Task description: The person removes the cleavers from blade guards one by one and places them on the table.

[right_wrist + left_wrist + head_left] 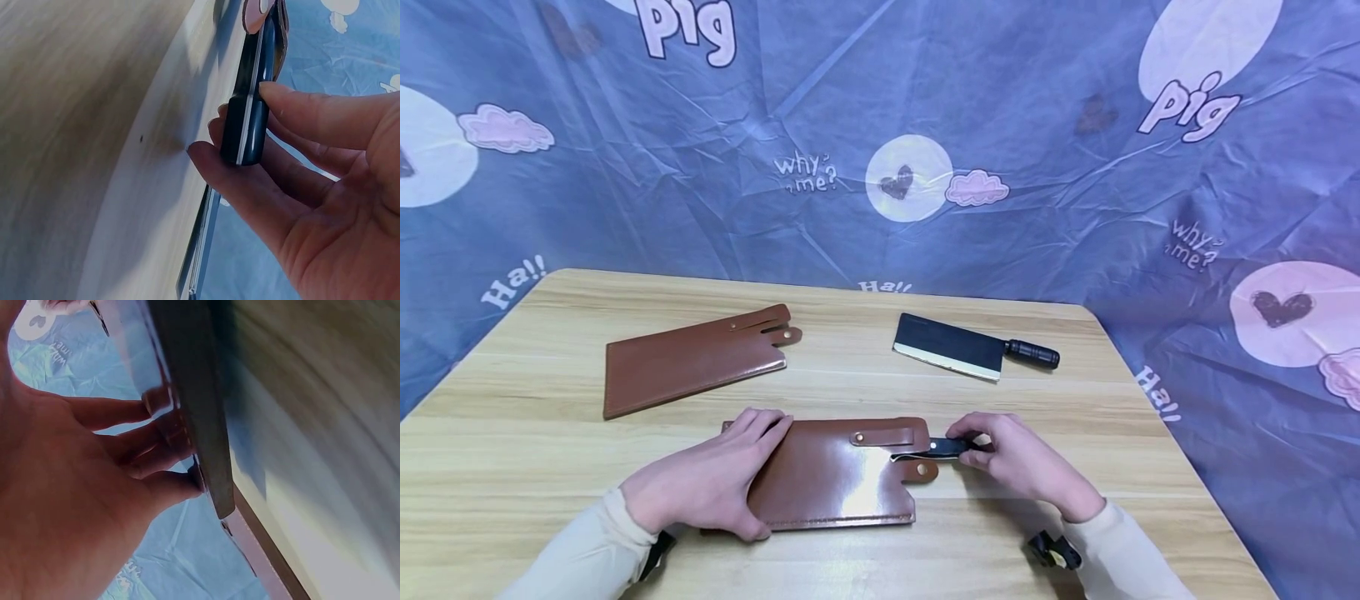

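A brown leather sheath (835,471) lies near the table's front edge with a knife inside; only the black handle (946,447) sticks out at its right end. My left hand (715,483) lies on the sheath's left end, fingers on top and thumb at its near edge; in the left wrist view the fingers (164,439) press against the sheath's edge (200,425). My right hand (1011,458) pinches the handle (247,125) between thumb and fingers. Farther back lie a second, empty brown sheath (696,362) and a bare cleaver (973,350) with a black handle.
The wooden table (550,433) has a rounded right corner. A crumpled blue cartoon-print cloth (1037,150) hangs behind it and drapes down the right side. Black wrist straps (1054,550) show on both my sleeves.
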The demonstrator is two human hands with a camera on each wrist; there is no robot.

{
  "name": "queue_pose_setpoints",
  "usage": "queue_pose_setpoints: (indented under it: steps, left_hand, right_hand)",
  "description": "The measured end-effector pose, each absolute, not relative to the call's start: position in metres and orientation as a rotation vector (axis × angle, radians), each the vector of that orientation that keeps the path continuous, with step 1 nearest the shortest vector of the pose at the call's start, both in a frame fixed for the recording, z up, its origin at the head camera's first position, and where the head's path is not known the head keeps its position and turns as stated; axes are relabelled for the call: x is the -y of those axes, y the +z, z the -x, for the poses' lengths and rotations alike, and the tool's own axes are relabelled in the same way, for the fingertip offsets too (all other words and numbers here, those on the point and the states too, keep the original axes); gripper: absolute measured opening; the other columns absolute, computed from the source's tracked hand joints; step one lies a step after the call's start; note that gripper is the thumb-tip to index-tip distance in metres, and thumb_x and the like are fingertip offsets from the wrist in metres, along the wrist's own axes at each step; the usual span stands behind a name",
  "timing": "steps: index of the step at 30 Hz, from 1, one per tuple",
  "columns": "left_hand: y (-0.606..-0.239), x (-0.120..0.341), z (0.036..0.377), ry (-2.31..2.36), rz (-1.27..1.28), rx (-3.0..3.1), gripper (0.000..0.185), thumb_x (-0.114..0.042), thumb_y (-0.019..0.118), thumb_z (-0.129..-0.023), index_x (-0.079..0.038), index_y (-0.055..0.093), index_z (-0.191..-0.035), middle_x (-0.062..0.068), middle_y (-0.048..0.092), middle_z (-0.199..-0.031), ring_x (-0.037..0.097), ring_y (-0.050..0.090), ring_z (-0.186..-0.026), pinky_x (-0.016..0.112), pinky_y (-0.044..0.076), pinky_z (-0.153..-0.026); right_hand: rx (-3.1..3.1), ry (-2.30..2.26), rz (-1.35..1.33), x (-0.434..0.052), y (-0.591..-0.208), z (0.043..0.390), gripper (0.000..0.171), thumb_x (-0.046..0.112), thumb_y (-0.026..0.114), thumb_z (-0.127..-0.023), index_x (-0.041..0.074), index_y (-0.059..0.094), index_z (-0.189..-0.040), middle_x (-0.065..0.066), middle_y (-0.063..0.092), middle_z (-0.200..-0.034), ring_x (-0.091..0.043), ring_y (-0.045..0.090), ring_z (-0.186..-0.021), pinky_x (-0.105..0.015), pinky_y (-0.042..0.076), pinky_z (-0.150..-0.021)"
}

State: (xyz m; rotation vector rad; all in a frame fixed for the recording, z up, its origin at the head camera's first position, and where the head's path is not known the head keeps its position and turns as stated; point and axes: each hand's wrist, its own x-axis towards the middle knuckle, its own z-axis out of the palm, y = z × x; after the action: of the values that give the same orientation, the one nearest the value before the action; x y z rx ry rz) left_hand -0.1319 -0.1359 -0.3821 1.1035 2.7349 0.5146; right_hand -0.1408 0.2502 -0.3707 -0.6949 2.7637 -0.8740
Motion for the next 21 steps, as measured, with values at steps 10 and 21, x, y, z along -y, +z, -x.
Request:
queue_pose_setpoints:
  steps: [10,21]
  left_hand:
    - [-0.381,0.141,0.1314,0.496,-1.071,-2.748,0.116,-0.042,0.088,-0.055,0.011,0.036,-0.144,0.015,0.037,-0.141,0.027,0.034,-0.128,0.044,0.042,-0.101]
    - [-0.3827,0.139,0.1304,0.509,-1.099,-2.749,0.115,-0.043,0.087,-0.055,0.011,0.037,-0.143,0.014,0.037,-0.14,0.025,0.035,-0.127,0.043,0.044,-0.099]
  right_hand:
    - [-2.779,-0.878,0.677,-0.2525,-0.372,0.141,0.027,-0.002,0.072,-0.083,0.009,0.071,-0.108,0.0,0.068,-0.105,-0.02,0.065,-0.095,-0.03,0.055,-0.078]
    - [-2.729,-0.946,0.666,-0.2582,-0.3696,0.1431,0.02,0.008,0.075,-0.086,0.012,0.072,-0.106,0.004,0.068,-0.101,-0.015,0.064,-0.093,-0.029,0.053,-0.074]
